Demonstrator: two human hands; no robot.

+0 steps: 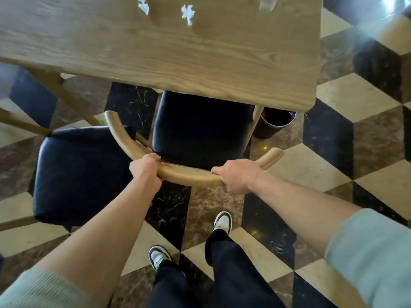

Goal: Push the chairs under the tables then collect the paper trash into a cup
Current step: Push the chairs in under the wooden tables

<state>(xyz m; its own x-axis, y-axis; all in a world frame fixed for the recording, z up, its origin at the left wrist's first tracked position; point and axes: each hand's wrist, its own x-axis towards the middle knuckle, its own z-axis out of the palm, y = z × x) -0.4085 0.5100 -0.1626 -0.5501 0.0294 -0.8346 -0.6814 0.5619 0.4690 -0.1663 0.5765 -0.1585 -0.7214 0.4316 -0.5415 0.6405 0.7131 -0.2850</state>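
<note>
A wooden chair with a curved backrest [189, 175] and a black padded seat [200, 127] stands in front of me, the seat's far part under the edge of the wooden table [155, 54]. My left hand [145, 168] grips the backrest left of its middle. My right hand [235, 175] grips it right of the middle. Crumpled white paper scraps [188, 13] lie on the far part of the tabletop; another scrap [143, 4] lies at the top edge. A pale cup-like thing [268, 3] shows blurred at the top.
A second chair with a black seat [80, 172] stands to the left, out from the table. A dark bin [275, 122] sits on the floor under the table's right corner. The floor is chequered marble. My feet [222, 222] stand just behind the chair.
</note>
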